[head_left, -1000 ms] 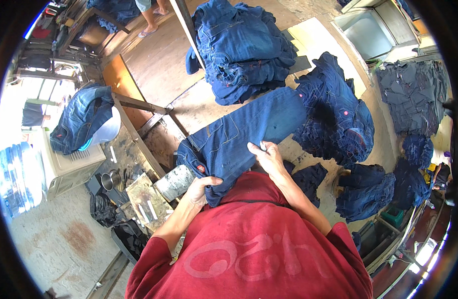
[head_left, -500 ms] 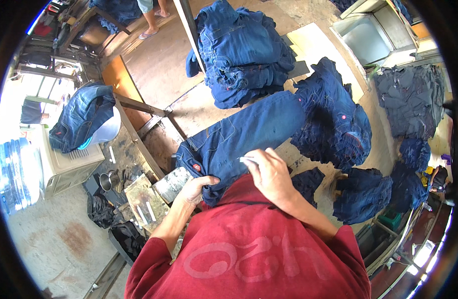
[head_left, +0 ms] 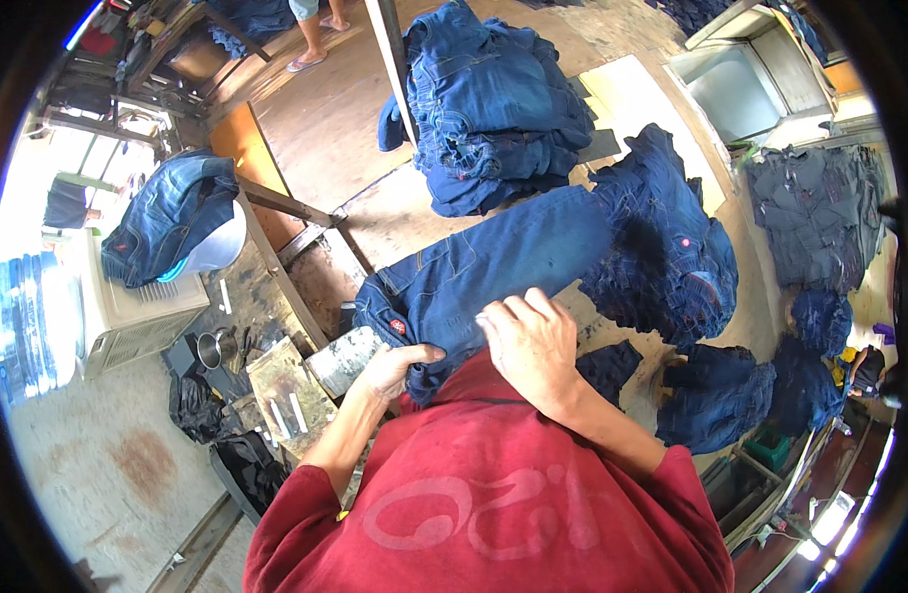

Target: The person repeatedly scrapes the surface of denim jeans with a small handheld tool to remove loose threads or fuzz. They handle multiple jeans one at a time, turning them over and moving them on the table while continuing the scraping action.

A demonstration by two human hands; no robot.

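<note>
A pair of blue jeans (head_left: 493, 252) lies stretched out before me, with a round red-and-white patch near the waist. At that waist end my left hand (head_left: 392, 370) is closed on the denim, thumb on top and fingers tucked beneath. Over the middle of the near edge, my right hand (head_left: 535, 348) is bent with its fingertips drawn together, close to or touching the cloth. What it holds is hidden behind the fingers. The far leg end reaches a heap of dark jeans (head_left: 656, 237) on the right.
A tall stack of folded jeans (head_left: 493, 109) stands beyond a pale post (head_left: 389, 59). On the left, a worn bench (head_left: 294, 381) bears white sticks and a metal cup (head_left: 215, 348). More jeans (head_left: 172, 212) lie over a basin. Someone's bare legs (head_left: 310, 40) show at the far edge.
My right hand has turned more palm-down, and the small pale thing that showed at its fingertips is now out of sight. My left hand keeps its hold on the jeans.
</note>
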